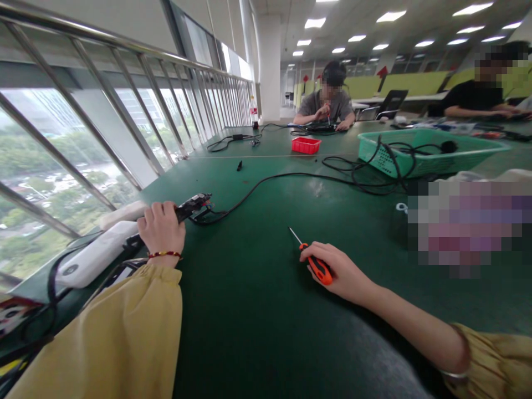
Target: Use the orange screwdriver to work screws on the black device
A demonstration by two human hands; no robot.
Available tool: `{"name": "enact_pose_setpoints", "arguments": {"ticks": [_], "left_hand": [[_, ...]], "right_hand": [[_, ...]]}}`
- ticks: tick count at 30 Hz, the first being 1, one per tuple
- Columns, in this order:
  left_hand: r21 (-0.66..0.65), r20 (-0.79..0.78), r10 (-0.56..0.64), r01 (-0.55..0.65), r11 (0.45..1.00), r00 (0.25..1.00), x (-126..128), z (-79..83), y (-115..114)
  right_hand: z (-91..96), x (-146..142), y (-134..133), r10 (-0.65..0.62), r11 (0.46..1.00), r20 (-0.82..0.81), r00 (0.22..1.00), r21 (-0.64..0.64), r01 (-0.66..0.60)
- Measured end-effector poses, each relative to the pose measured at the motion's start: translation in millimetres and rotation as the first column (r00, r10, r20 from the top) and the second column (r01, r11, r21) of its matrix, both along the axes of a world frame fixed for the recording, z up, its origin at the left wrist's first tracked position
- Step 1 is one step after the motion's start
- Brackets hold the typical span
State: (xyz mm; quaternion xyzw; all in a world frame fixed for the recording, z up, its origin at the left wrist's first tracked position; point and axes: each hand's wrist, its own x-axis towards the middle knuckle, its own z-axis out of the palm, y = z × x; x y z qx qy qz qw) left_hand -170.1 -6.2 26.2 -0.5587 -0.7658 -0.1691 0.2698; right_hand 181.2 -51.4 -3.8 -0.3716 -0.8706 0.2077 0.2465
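My right hand [332, 269] is closed round the orange and black handle of a screwdriver [320, 267], low over the green table. The screwdriver's thin metal shaft points away and to the left. At the left side my left hand [162, 227] wraps over a long black corded device [192, 206]. Inner parts and coloured wires show at the device's far end, where a black cord [249, 191] runs off to the right. My palm hides the device's middle, so its kind is unclear.
A white elongated object [100, 255] lies by the metal railing [137, 166]. Further back are a small black piece [239, 165], a red tray [306, 146] and a green basket [374, 158] with cords. Two people sit beyond; a blurred bag-like heap [469, 216] is at right.
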Motion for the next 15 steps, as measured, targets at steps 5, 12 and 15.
{"name": "enact_pose_setpoints", "arguments": {"ticks": [5,12,15], "left_hand": [[0.138,0.057,-0.023,0.015,0.99,0.998,-2.1,-1.0,1.2],[0.29,-0.041,-0.283,0.282,0.915,0.958,35.4,-2.3,7.3],[0.184,-0.041,-0.46,0.459,0.869,0.887,76.4,0.6,10.8]], "right_hand": [[-2.1,0.7,-0.6,-0.053,0.998,-0.153,0.987,-0.023,0.05],[-2.4,0.3,2.3,-0.248,0.968,-0.314,0.916,-0.098,0.229],[-4.1,0.3,4.7,-0.334,0.941,-0.371,0.867,-0.084,0.327]]}}
